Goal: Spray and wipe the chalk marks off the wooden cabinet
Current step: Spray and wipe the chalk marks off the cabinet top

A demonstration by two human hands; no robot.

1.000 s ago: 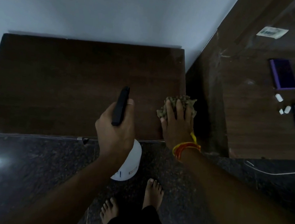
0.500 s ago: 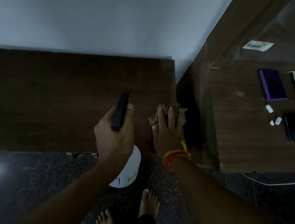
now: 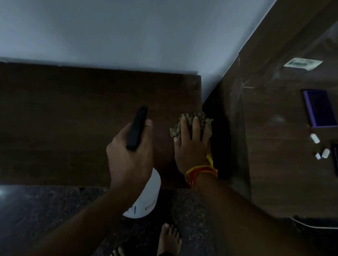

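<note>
We press the cloth (image 3: 194,120) flat under our right hand (image 3: 192,147), fingers straight, at the wooden cabinet (image 3: 58,118) top's right edge. Our left hand (image 3: 130,157) grips the spray bottle (image 3: 144,199) above the front edge.

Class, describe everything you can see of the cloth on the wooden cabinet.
The cloth is a small crumpled rag, greenish-brown with a knobbly, speckled weave. It lies bunched on the dark wooden cabinet, near the top's right edge. The right hand presses it flat with straight, spread fingers, covering its middle, so only its frayed-looking edges show beyond the fingertips. Whether it is wet cannot be told.
</note>
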